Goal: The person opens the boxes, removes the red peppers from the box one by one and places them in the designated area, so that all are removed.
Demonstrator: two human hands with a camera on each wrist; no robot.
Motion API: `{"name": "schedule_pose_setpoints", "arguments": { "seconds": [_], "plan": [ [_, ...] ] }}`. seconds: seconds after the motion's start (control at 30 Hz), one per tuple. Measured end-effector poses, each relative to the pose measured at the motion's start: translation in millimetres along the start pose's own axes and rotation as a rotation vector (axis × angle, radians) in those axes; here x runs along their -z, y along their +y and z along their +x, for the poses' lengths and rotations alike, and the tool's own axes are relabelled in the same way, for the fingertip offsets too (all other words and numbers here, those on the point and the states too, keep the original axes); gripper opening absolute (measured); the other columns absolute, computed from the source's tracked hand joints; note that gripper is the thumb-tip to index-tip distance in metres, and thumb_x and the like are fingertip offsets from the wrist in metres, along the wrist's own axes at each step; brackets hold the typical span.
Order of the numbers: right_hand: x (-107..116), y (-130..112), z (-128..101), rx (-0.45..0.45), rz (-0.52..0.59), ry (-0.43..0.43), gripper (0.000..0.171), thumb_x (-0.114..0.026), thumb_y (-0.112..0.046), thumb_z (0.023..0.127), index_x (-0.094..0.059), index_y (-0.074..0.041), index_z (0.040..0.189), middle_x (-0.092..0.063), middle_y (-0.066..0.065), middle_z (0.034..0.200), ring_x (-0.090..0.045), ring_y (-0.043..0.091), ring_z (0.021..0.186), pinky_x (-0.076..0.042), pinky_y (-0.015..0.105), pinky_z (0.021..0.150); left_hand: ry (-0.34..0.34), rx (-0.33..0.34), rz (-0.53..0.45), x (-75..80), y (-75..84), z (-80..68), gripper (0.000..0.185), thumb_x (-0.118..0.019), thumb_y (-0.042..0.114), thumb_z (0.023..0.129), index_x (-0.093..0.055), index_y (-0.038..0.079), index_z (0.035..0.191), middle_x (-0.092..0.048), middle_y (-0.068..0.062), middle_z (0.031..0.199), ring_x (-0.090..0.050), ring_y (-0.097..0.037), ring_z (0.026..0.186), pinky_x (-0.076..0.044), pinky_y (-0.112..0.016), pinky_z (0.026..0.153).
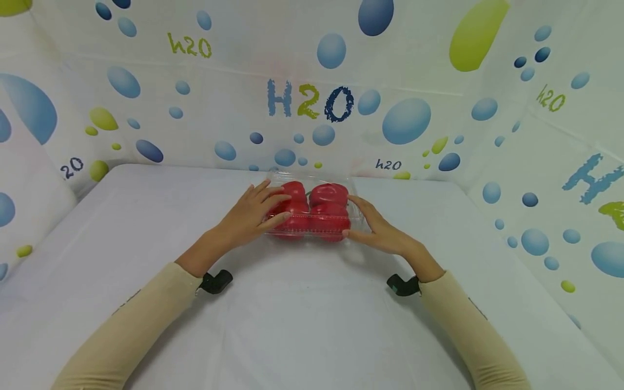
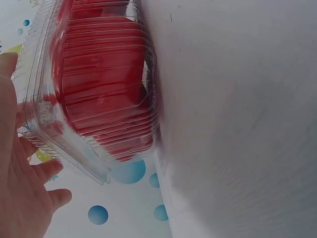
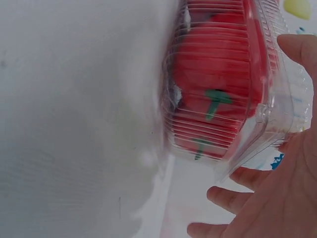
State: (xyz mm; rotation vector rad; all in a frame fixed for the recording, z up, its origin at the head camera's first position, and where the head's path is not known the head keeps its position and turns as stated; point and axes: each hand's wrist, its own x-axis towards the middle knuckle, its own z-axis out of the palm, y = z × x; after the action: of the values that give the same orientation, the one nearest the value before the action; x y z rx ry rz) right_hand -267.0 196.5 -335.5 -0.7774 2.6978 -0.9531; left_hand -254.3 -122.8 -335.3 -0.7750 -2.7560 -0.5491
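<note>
A clear plastic clamshell box point(image 1: 358, 221) of red bell peppers point(image 1: 329, 193) sits on the white table in the head view. Spread fingers of my left hand point(image 1: 251, 214) lie over the left edge of its lid. At the right edge, my right hand point(image 1: 379, 228) has its thumb and fingers extended beside the rim. Ribbed side walls face both wrist cameras, with the fingertips right at the rim point(image 2: 45, 113) in the left wrist view. Through the plastic, the right wrist view shows a green stem point(image 3: 214, 101) on one pepper. The hands partly hide the box's sides.
White cloth covers the table point(image 1: 302, 325). Behind it rises a white backdrop point(image 1: 234, 108) printed with blue and green drops and H2O lettering. Black wrist mounts point(image 1: 217, 281) stick out under both beige sleeves point(image 1: 146, 319).
</note>
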Motion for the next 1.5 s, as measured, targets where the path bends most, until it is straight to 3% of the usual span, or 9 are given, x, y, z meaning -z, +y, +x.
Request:
{"name": "schedule_pose_setpoints", "arguments": {
  "seconds": [0.23, 0.53, 0.83, 1.03, 1.5],
  "plan": [
    [-0.2, 3.4, -0.2, 0.044, 0.052, -0.007, 0.089, -0.067, -0.038, 0.082, -0.009, -0.025, 0.148, -0.010, 0.004, 0.153, -0.011, 0.027, 0.140, -0.027, 0.062, 0.106, -0.002, -0.012, 0.005, 0.9, 1.3, 0.0, 0.066, -0.062, 0.051, 0.082, -0.043, 0.019, 0.137, -0.036, -0.007, 0.145, -0.013, -0.032, 0.143, -0.036, -0.055, 0.104],
    [-0.8, 5.7, 0.1, 0.055, 0.046, -0.007, 0.088, -0.067, -0.036, 0.082, -0.009, -0.025, 0.148, -0.011, 0.004, 0.153, -0.012, 0.028, 0.140, -0.027, 0.062, 0.106, -0.028, -0.004, -0.016, -0.8, 1.2, -1.2, 0.072, -0.068, 0.049, 0.078, -0.041, 0.019, 0.138, -0.033, -0.007, 0.146, -0.010, -0.032, 0.143, -0.045, -0.054, 0.095],
    [0.3, 1.2, -1.2, 0.045, -0.012, 0.039, 0.085, -0.067, -0.041, 0.082, -0.017, -0.025, 0.148, -0.019, 0.004, 0.152, -0.019, 0.027, 0.139, -0.033, 0.060, 0.103, -0.022, -0.008, -0.036, -1.0, 1.7, -2.7, 0.071, -0.068, 0.048, 0.078, -0.041, 0.019, 0.138, -0.034, -0.007, 0.146, -0.012, -0.032, 0.143, -0.047, -0.054, 0.091],
    [0.9, 0.9, -2.7, 0.114, -0.066, 0.146, 0.076, -0.073, -0.035, 0.078, -0.035, -0.020, 0.142, -0.038, 0.005, 0.143, -0.037, 0.024, 0.129, -0.043, 0.048, 0.100, -0.015, -0.008, -0.034, -1.8, 0.8, -1.9, 0.071, -0.068, 0.050, 0.078, -0.042, 0.020, 0.137, -0.035, -0.006, 0.145, -0.012, -0.032, 0.143, -0.048, -0.054, 0.090],
    [1.3, 0.8, -2.0, 0.272, -0.030, 0.268, 0.065, -0.078, -0.023, 0.074, -0.050, -0.006, 0.130, -0.050, 0.011, 0.135, -0.048, 0.028, 0.124, -0.050, 0.043, 0.091, 0.008, 0.000, -0.016, -0.7, 3.8, -2.3, 0.075, -0.071, 0.050, 0.075, -0.043, 0.018, 0.137, -0.036, -0.008, 0.145, -0.014, -0.032, 0.142, -0.048, -0.053, 0.090]
  ]
}}
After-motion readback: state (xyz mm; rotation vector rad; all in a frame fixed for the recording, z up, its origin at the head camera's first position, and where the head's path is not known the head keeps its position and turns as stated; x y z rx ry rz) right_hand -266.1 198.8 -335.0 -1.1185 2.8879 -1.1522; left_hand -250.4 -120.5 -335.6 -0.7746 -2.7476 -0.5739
